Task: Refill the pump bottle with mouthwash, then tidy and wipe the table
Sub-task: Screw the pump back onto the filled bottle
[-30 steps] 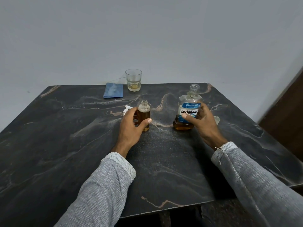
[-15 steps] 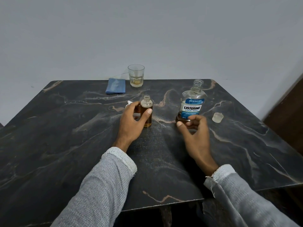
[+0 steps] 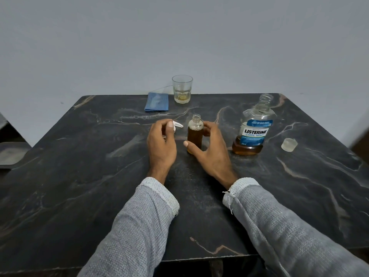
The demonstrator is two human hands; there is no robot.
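Right hand (image 3: 212, 150) grip loosely around amber pump bottle (image 3: 195, 134), left hand (image 3: 161, 144) pinching white pump (image 3: 176, 125), on dark marble table (image 3: 79, 176)

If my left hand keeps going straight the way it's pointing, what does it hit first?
Most likely the white pump top, right at the left hand fingertips and perhaps already touched; depth there is unclear.

a plain pale grey wall (image 3: 179, 37) rises behind a dark marble table (image 3: 79, 176); light is dim and even
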